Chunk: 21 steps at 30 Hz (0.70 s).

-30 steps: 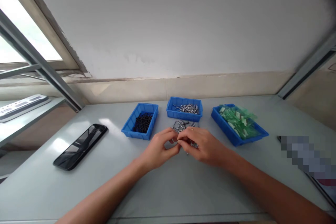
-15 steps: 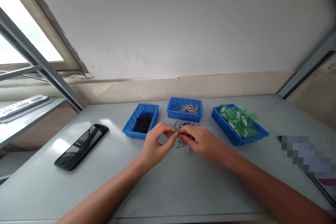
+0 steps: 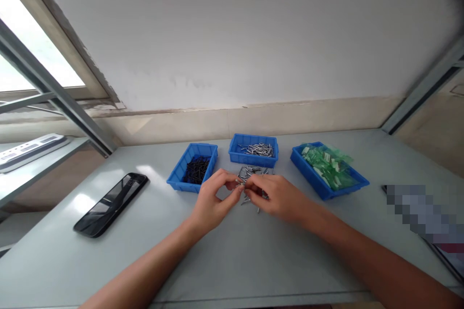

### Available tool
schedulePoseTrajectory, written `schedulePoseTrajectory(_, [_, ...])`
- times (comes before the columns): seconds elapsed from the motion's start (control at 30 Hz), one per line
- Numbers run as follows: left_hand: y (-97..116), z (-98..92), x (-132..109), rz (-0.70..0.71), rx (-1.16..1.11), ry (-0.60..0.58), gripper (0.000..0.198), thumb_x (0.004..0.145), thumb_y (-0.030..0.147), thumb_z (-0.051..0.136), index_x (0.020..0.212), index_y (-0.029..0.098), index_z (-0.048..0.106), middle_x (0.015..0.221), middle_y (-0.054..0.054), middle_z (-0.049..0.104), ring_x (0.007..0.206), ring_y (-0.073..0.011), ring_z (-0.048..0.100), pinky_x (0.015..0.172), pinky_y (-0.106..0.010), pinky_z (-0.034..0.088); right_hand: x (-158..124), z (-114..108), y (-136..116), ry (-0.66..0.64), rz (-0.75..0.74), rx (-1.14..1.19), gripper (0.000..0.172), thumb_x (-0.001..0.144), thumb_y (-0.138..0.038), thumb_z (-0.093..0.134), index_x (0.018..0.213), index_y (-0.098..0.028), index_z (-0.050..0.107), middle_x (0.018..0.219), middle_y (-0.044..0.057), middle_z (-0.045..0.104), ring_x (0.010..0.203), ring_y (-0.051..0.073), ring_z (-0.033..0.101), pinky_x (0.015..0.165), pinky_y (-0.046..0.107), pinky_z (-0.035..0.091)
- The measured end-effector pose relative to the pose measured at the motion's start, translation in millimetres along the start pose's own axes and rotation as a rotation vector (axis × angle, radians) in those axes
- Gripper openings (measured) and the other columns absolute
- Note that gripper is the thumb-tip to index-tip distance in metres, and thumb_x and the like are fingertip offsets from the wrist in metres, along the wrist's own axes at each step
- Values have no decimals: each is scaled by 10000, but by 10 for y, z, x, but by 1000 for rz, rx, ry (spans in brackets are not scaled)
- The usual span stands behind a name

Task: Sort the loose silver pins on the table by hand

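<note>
My left hand (image 3: 213, 203) is closed in a pinch, thumb and forefinger together at a small silver screw-like piece (image 3: 239, 182). Meeting it at the fingertips, my right hand (image 3: 273, 194) also pinches at the same spot; its fingers partly cover what is held. Below and behind both hands, a loose pile of slim silver screw-like pieces (image 3: 250, 171) lies on the table, partly hidden by the right hand. The exact kind of piece is too small to make out.
Three blue bins stand along the back: one with dark screw-like pieces (image 3: 196, 170), one with silver pieces (image 3: 260, 149), one with green plastic bags (image 3: 329, 164). A black phone (image 3: 110, 205) lies left; a blurred-out flat object (image 3: 422, 217) lies right. A power strip (image 3: 32, 149) rests on the left shelf.
The view has shifted very slightly. Both hands stay together at the same place over the pile, with only a small movement of the fingertips.
</note>
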<state>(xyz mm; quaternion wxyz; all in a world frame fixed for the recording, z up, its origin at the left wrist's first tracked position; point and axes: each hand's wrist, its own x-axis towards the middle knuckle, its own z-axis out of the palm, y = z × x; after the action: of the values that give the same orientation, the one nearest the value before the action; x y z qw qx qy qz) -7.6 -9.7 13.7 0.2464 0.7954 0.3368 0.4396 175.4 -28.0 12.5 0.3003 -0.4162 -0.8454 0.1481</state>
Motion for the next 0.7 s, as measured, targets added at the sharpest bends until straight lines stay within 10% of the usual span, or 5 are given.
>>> schedulePoseTrajectory(0.27, [10,-1,15,-33,6,-43,69,818,208,559,784,160,596,710,-16,558,678,-131,520,636,-253,435,2,-177,-23,186,-40,91,37,852,-212,499,852,-198,532,754,-6,620,646,103,549,605,215,422])
schedulePoseTrajectory(0.7, [-23,30,-20,-80,38,-330,117,695,54,514,656,158,550,656,21,533,643,-112,494,609,-210,413,-26,71,-12,123,-284,-88,105,881,-185,446,890,-188,550,703,10,596,669,137,548,644,260,421])
